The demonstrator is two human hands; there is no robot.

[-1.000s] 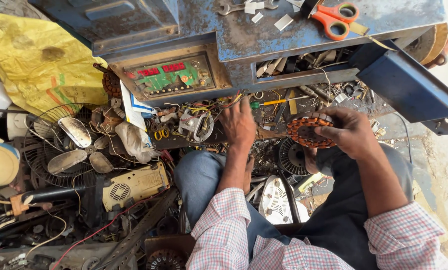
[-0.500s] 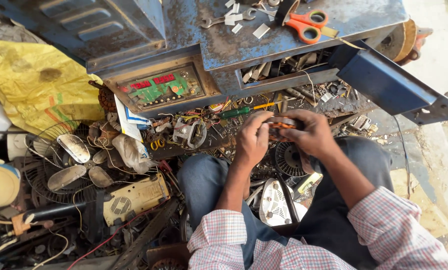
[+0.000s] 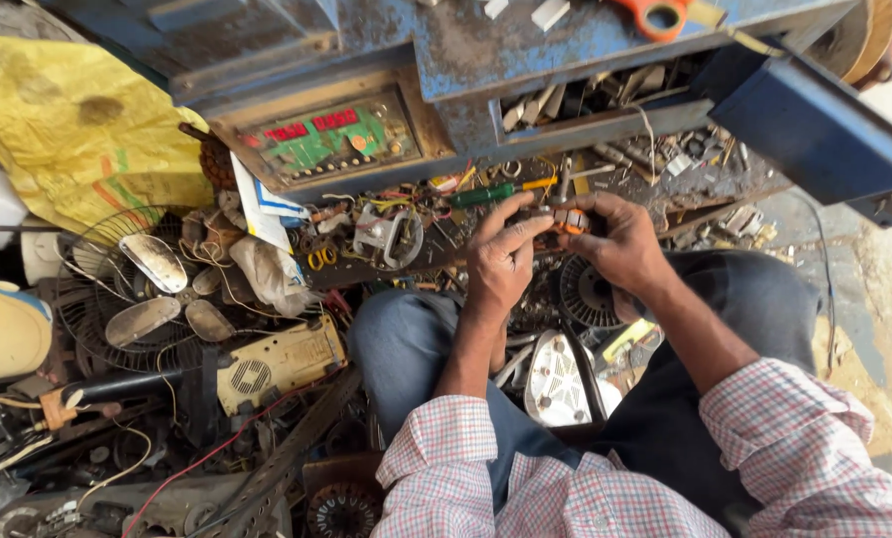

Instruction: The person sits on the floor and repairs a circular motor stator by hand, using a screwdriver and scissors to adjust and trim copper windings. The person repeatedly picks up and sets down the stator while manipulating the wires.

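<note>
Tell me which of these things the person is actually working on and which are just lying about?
In hand:
- left hand
- right hand
- copper-wound motor coil, held between both hands

Lying about:
- green-handled screwdriver
- green circuit board
- fan guard with blades
- yellow sack
- orange-handled scissors

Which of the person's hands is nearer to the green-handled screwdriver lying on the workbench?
Left. The left hand sits just below the green-handled screwdriver, its fingers almost reaching the handle. The right hand lies further off to the right, holding a small copper-wound part.
</note>
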